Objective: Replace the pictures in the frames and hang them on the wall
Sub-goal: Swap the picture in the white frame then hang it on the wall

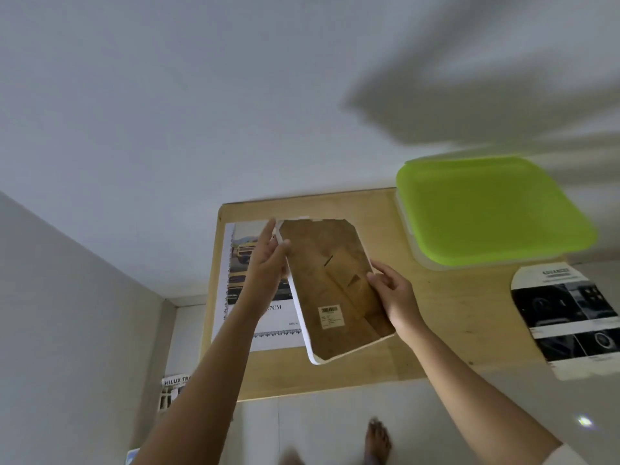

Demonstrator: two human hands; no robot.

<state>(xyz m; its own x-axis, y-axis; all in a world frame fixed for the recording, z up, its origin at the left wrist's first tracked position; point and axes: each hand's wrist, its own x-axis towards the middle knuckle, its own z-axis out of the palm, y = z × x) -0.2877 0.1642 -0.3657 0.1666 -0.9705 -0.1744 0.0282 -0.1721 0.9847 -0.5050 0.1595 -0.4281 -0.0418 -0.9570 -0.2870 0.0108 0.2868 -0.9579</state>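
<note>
I hold a white picture frame with its brown cardboard back facing me, tilted above a wooden table. A small label is stuck on the back near its lower edge. My left hand grips the frame's upper left edge. My right hand grips its right edge. A printed picture showing a yellow vehicle and text lies flat on the table under my left hand, partly hidden by the frame.
A container with a green lid stands at the table's back right. A black-and-white printed sheet lies on the table's right edge. Another print rests on the floor at the left, by grey walls. A bare foot shows below.
</note>
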